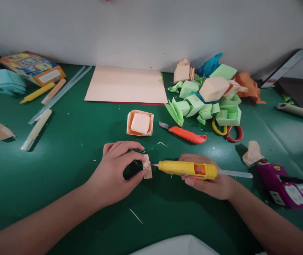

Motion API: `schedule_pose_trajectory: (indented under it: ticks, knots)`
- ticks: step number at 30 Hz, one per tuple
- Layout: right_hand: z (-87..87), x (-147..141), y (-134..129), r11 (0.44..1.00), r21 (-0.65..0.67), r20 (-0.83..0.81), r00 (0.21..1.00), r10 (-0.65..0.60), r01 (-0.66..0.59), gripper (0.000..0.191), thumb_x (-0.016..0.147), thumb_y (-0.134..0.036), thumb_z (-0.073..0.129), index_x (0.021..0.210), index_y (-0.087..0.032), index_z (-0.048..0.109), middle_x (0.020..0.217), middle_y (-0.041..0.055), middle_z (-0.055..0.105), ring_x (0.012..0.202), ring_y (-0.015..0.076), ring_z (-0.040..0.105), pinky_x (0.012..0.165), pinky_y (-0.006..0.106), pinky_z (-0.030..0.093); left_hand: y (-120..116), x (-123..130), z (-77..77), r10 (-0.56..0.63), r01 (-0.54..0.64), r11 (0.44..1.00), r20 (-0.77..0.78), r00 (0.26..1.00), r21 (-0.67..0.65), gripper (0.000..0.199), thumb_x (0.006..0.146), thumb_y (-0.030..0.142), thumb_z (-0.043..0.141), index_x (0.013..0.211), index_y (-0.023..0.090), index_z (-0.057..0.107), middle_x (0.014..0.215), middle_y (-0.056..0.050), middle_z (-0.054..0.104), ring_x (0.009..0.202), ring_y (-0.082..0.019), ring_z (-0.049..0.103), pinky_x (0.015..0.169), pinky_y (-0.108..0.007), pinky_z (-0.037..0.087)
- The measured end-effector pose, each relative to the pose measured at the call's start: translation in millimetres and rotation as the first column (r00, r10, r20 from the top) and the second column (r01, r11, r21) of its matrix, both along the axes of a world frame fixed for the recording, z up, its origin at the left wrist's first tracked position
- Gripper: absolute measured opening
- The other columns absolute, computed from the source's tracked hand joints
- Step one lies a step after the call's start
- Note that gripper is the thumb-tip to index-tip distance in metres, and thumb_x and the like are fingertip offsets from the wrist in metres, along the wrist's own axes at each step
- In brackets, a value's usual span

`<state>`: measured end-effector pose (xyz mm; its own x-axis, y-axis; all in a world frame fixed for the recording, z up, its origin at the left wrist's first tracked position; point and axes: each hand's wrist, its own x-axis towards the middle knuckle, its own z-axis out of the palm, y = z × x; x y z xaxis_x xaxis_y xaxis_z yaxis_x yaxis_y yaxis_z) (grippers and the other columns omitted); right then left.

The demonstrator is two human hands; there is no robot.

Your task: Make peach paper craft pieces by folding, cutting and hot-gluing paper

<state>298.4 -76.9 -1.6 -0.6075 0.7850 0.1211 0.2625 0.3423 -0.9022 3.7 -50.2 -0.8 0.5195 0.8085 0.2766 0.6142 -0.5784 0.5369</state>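
Note:
My left hand (116,166) pinches a small peach paper piece (148,173) between thumb and fingertips, just above the green table. In my right hand (207,187) lies a yellow glue gun (178,168), with the fingers wrapped round it from below. Its metal nozzle points left and meets a clear blob of glue on the paper piece. A translucent glue stick (235,173) sticks out of the gun's back end. Beyond my hands sits a small peach paper box (128,123) with a peach folded block (140,123) inside it.
An orange cutter knife (187,135) lies behind the gun, blade out. Green and peach folded paper pieces (194,105) pile over scissors (234,134). Peach sheets (126,85) lie by the wall. Glue sticks (58,94) and crayons (38,93) are left; a purple power adapter (276,177) stands right.

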Motion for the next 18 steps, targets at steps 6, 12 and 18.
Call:
schedule_pose_trajectory:
  ticks: [6,12,18]
  knots:
    - [-0.3,0.5,-1.1,0.999,-0.033,0.021,1.000,0.000,0.000,0.017,0.101,-0.033,0.059,0.088,-0.021,0.059,0.083,0.0014,0.056,0.074,0.0161,0.049,0.065,0.030,0.040,0.8,-0.2,-0.7,-0.003,0.003,1.000,-0.006,1.000,0.001,0.012,0.094,0.029,0.060,0.100,0.028,0.070,0.123,-0.003,0.070,0.113,-0.025,0.065,0.096,-0.045,0.040]
    - [-1.0,1.6,-1.8,1.000,-0.024,0.040,0.999,0.004,-0.003,0.016,0.099,-0.033,0.059,0.088,-0.022,0.059,0.082,0.0023,0.055,0.073,0.0181,0.048,0.063,0.033,0.041,1.0,-1.1,-1.8,-0.005,0.005,1.000,-0.009,1.000,-0.005,0.012,0.094,0.029,0.059,0.101,0.028,0.069,0.123,-0.003,0.069,0.114,-0.024,0.064,0.096,-0.045,0.040]
    - [-1.8,2.0,-1.7,1.000,-0.025,0.045,0.999,-0.002,0.003,0.017,0.100,-0.034,0.058,0.089,-0.022,0.059,0.083,0.0019,0.055,0.072,0.0171,0.049,0.062,0.031,0.042,0.4,-0.8,-1.2,-0.006,0.006,1.000,-0.008,1.000,-0.010,0.012,0.094,0.029,0.059,0.101,0.028,0.069,0.124,-0.003,0.069,0.115,-0.025,0.064,0.097,-0.046,0.040]
